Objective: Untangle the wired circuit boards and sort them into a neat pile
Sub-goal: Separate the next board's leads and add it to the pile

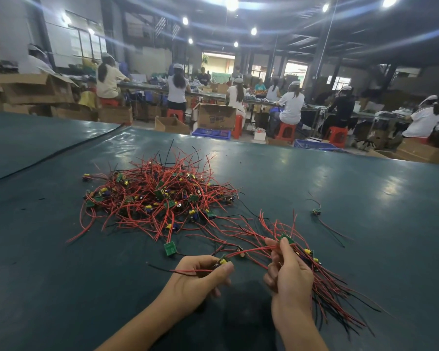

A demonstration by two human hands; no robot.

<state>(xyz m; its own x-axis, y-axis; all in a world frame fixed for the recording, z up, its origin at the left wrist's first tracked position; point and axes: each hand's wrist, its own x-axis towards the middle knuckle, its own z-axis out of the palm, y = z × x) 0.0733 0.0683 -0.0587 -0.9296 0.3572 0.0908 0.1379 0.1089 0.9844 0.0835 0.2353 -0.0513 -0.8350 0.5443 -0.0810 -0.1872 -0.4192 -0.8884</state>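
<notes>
Left hand pinching 1 wired board, right hand gripping bundle, heap beyond

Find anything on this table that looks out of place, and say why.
One wired board lies alone at the right, apart from the tangled heap and from the bundle in the right hand.

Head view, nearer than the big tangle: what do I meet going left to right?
Loose green board → left hand pinching a wired board → right hand → wire bundle it grips.
</notes>
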